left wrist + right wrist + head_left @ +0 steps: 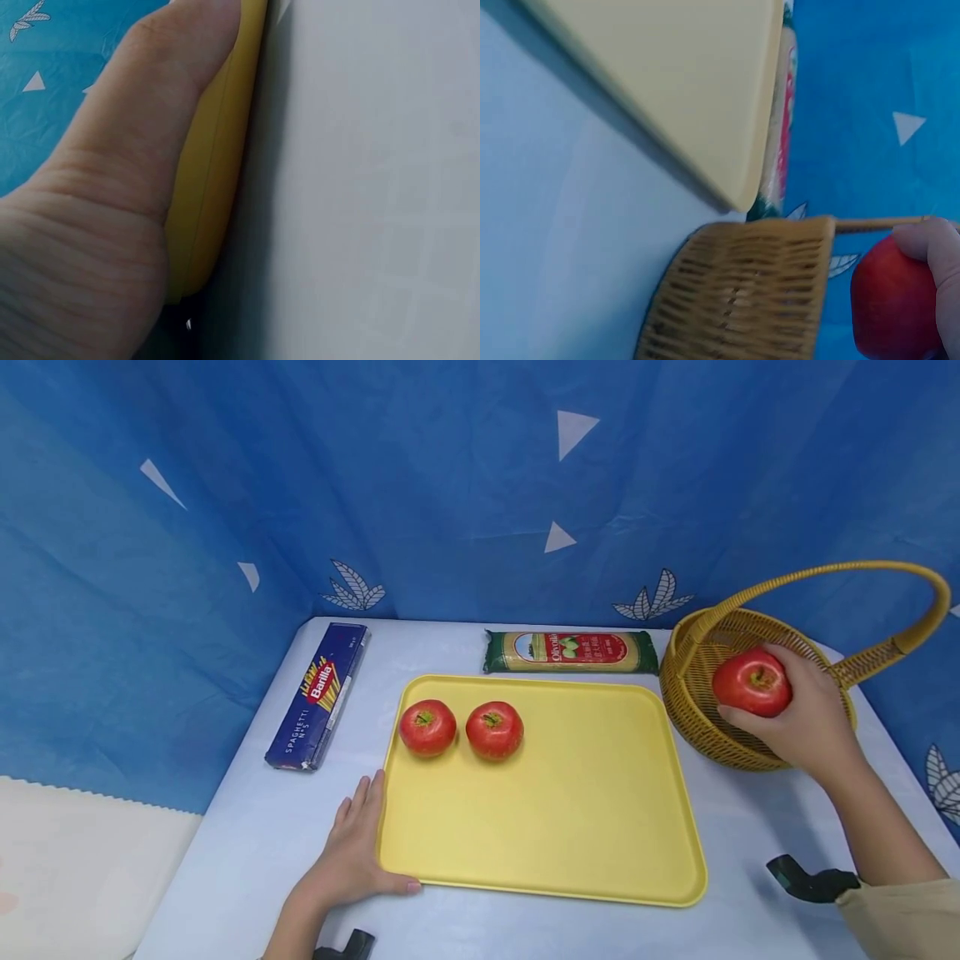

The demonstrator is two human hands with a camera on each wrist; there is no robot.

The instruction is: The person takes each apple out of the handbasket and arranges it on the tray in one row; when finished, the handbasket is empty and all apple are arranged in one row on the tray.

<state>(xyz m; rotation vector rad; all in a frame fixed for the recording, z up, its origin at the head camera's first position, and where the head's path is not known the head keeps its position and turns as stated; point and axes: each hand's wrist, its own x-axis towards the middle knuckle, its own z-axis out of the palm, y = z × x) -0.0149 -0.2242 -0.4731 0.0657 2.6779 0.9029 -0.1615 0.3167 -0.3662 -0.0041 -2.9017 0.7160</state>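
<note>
My right hand (813,714) grips a red apple (752,682) over the mouth of a wicker basket (693,727) with a tall handle. In the right wrist view the apple (892,304) shows above the basket's rim, with the thumb on it. Two more red apples, one at the left (427,727) and one beside it (494,730), sit in the upper left part of a yellow tray (570,810). My left hand (352,852) rests at the tray's lower left corner, fingers straight along the left edge and thumb along the front edge.
A blue box of Barilla spaghetti (318,697) lies left of the tray. Behind the tray's far edge lies a green and gold pasta packet (572,652), close to the basket. A blue patterned cloth (465,485) hangs behind the white table (225,860).
</note>
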